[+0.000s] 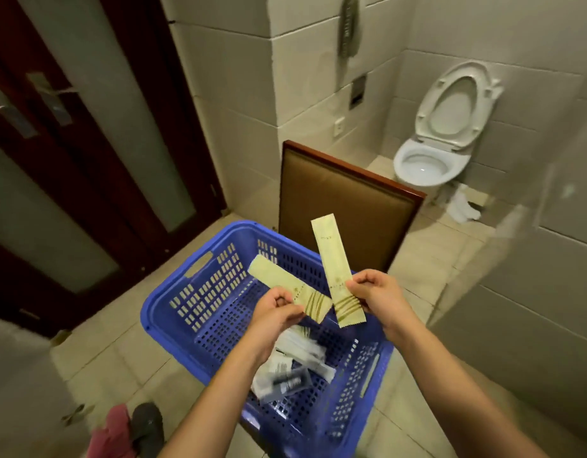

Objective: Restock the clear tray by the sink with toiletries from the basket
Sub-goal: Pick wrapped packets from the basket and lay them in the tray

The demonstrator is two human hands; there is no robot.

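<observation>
A blue perforated plastic basket point(206, 292) stands below me on a chair seat. Above it my left hand point(277, 309) pinches one long yellow-green toiletry packet point(279, 279) that points up and left. My right hand point(374, 297) pinches a second packet point(331, 259) of the same kind, which stands nearly upright. The two packets' lower ends almost meet between my hands. Several more wrapped toiletries point(295, 361), white and black, lie on the basket's bottom. The clear tray and the sink are out of view.
A brown padded chair back point(345, 213) with a wooden frame rises behind the basket. A white toilet point(427, 163) with its lid up stands at the far right by the tiled wall. A dark wooden door point(70, 160) fills the left side.
</observation>
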